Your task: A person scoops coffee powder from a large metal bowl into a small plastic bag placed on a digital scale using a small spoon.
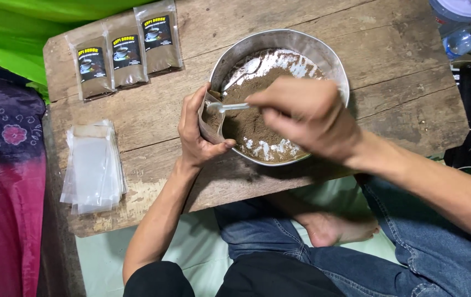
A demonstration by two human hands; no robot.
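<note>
- The small clear pouch [211,118] stands mouth-up at the near-left rim of the metal bowl, partly filled with brown powder; the left hand [196,131] wraps around it, thumb below and fingers curled over the outer side, gripping it firmly.
- The right hand [307,113] is closed in a pinch on the handle of a white plastic spoon [227,106], whose bowl points left into the pouch mouth, touching or just inside it.
- To do this fill well, in my judgement: keep the pouch mouth held wide and leaning over the bowl so spills fall back in, tip the spoon slowly, and keep the pouch upright so powder settles to the bottom and the sealing edge stays clean.
- The round metal bowl [331,63] sits under the right hand, holding a heap of brown ground powder [252,124], with bare shiny patches showing at its far and near edges.
- Everything rests on a worn wooden board [153,104].
- Beyond the left hand, well apart, three filled and labelled pouches [126,55] lie side by side.
- To the left of the left hand, a stack of empty clear pouches [93,168] lies flat.
- Far right of the right hand, a plastic bottle with a blue cap [466,37] lies off the board.
</note>
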